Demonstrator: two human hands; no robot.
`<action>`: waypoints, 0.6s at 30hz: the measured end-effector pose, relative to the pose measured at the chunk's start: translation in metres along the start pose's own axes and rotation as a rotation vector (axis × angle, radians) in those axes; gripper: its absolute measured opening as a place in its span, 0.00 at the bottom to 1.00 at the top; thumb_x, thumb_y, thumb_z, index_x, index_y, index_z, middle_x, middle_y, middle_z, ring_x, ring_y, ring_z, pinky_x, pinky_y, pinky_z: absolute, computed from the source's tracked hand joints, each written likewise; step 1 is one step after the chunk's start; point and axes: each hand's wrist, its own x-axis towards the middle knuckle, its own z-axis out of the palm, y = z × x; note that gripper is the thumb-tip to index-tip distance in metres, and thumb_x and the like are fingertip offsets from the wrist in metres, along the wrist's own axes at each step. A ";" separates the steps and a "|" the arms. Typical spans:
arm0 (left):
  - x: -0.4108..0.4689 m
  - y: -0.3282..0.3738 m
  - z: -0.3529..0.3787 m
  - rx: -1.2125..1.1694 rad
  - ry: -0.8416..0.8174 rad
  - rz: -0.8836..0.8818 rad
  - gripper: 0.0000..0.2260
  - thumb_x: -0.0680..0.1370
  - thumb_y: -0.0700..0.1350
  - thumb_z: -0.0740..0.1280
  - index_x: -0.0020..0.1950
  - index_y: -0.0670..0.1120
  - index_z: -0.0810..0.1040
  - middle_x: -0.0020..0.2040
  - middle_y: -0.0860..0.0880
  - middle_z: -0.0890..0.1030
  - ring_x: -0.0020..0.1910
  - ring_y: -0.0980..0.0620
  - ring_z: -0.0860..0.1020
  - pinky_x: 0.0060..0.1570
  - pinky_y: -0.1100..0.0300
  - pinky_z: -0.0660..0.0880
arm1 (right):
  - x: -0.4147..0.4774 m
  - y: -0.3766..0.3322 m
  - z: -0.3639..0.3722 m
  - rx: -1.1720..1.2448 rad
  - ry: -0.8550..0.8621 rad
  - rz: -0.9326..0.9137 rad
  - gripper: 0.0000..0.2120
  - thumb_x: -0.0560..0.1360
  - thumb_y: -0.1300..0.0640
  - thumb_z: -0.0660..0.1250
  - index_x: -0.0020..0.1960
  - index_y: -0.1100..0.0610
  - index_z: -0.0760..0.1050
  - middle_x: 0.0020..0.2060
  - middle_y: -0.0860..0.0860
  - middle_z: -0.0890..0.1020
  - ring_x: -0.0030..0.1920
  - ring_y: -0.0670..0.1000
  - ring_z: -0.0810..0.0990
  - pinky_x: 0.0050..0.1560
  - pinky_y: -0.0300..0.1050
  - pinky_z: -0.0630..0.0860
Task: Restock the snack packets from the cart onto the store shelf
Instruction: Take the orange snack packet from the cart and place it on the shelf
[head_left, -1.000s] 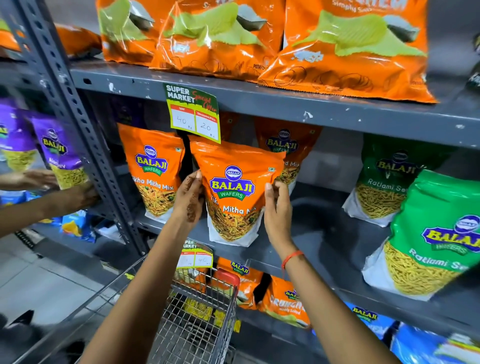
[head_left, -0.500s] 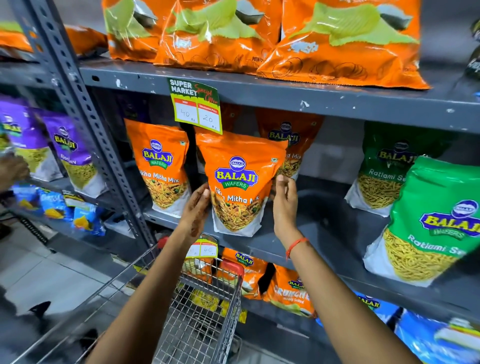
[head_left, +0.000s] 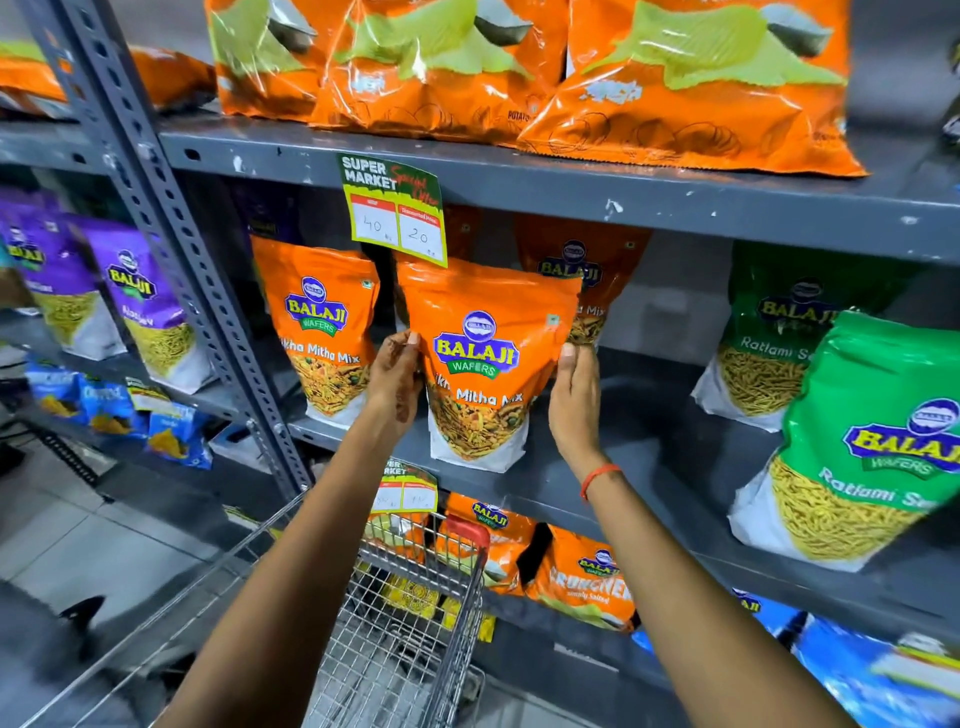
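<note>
An orange Balaji mix packet (head_left: 480, 358) stands upright on the grey middle shelf (head_left: 639, 467). My left hand (head_left: 396, 375) presses its left edge and my right hand (head_left: 574, 400), with an orange thread at the wrist, holds its right edge. A matching orange packet (head_left: 318, 327) stands just to the left, and another one (head_left: 576, 270) sits behind. The wire cart (head_left: 405, 623) is below my arms, with yellow packets (head_left: 415, 597) showing through its mesh.
Green Ratlami packets (head_left: 872, 447) stand on the right of the same shelf. Large orange chip bags (head_left: 675, 83) fill the upper shelf. A price tag (head_left: 395, 210) hangs from its edge. Purple packets (head_left: 140, 301) sit beyond the grey upright post (head_left: 171, 249).
Both hands stayed on the sides of the orange packet while shifting slightly up its edges. The view moved closer, and the other person's arm at the left is gone.
</note>
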 end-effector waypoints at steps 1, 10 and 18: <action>0.000 -0.002 -0.003 0.010 -0.034 0.000 0.06 0.79 0.46 0.62 0.53 0.46 0.74 0.49 0.49 0.80 0.49 0.53 0.80 0.48 0.59 0.77 | -0.001 0.002 0.000 0.063 0.023 0.059 0.13 0.81 0.51 0.51 0.56 0.59 0.67 0.54 0.54 0.75 0.53 0.50 0.74 0.52 0.38 0.72; -0.010 -0.056 -0.056 0.584 -0.348 -0.232 0.29 0.70 0.33 0.72 0.68 0.44 0.65 0.63 0.45 0.76 0.66 0.45 0.73 0.55 0.59 0.75 | -0.038 0.065 0.007 -0.103 -0.579 0.280 0.39 0.65 0.46 0.75 0.69 0.48 0.57 0.68 0.50 0.71 0.65 0.50 0.71 0.57 0.42 0.69; -0.018 -0.071 -0.038 0.638 -0.402 -0.212 0.22 0.70 0.34 0.73 0.52 0.56 0.71 0.53 0.56 0.79 0.46 0.67 0.81 0.40 0.74 0.78 | -0.044 0.076 -0.025 -0.181 -0.465 0.294 0.37 0.64 0.43 0.74 0.67 0.50 0.60 0.65 0.52 0.74 0.64 0.55 0.74 0.62 0.59 0.74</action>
